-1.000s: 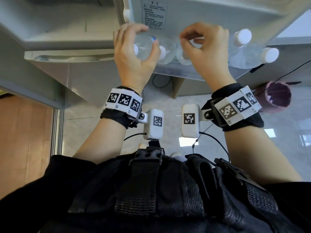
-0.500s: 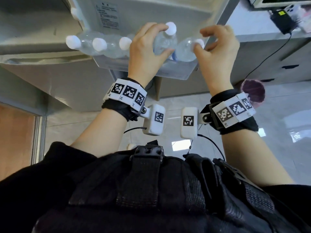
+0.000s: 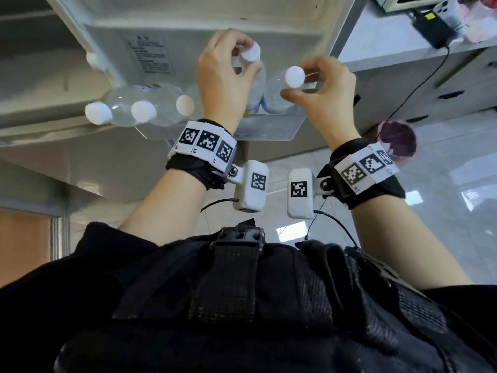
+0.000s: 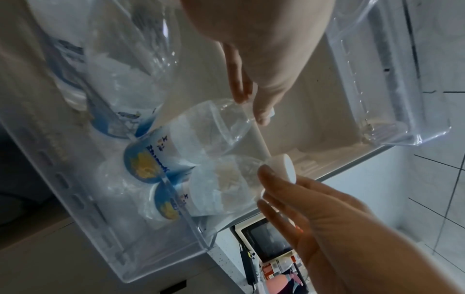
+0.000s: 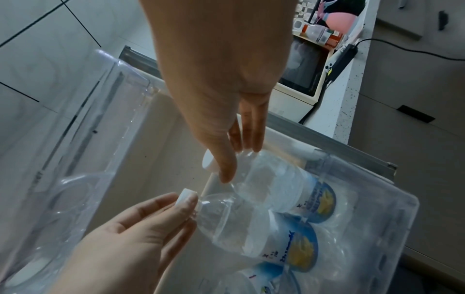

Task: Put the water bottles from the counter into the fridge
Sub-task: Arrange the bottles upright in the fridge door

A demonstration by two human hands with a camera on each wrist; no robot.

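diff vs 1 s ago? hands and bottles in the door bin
Both hands shifted right along the door shelf, from the bottles at its left end to the two at its right end. The left hand now grips one bottle's neck; the right hand pinches the neck of the next bottle. The three bottles they left stand as before, as does the shelf.

The head view looks steeply down over a black chest harness [image 3: 231, 278] at both raised wrists. Each wrist view looks along its palm, close to the fingers, into the clear plastic fridge-door shelf [image 4: 156, 234] [image 5: 392, 218]. All three views share the white-capped clear water bottles [image 3: 250, 76] [image 4: 201, 127] [image 5: 274, 179].
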